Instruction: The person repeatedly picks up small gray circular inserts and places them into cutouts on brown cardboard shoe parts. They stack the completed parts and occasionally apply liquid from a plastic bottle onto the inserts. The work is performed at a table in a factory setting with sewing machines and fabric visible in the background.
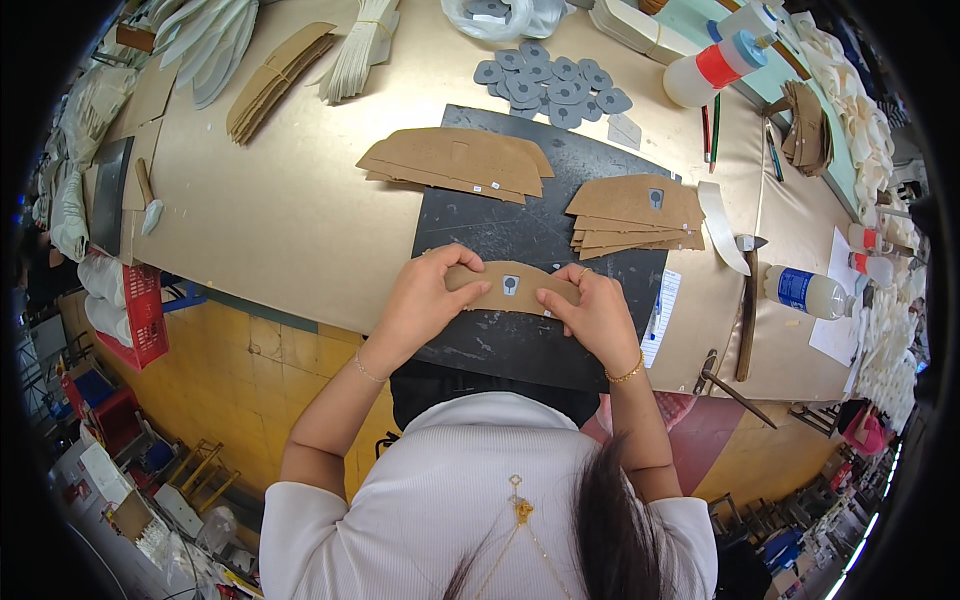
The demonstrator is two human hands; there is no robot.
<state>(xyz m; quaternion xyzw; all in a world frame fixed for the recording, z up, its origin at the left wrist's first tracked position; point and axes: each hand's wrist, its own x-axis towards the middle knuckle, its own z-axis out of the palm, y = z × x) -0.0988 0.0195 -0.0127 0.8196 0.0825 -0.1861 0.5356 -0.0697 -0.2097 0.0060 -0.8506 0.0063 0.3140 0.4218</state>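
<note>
The piece (532, 291) is pinched by left hand (426, 296) and right hand (597, 310), presumably so the patch (511, 285) between is left visible.

You're in a workshop, set up for batch handwork. Your bench (310, 205) is one big tan-covered surface with a scuffed black work mat (485, 228) on it. Repeat parts everywhere: stacks of brown cut panels (455, 155), a pile of grey tabs (565, 90), a bound bundle of off-white strips (358, 55). Tools on your right: long-handled hammer (748, 325), smaller hammer (738, 394), a few pencils or pens (706, 135). Blue-topped bottle (698, 78) with a red band near the far edge. Off the bench: yellow tiled floor (265, 370), red plastic crate (148, 315) of white goods, strip lighting (858, 552) lower right.
</note>
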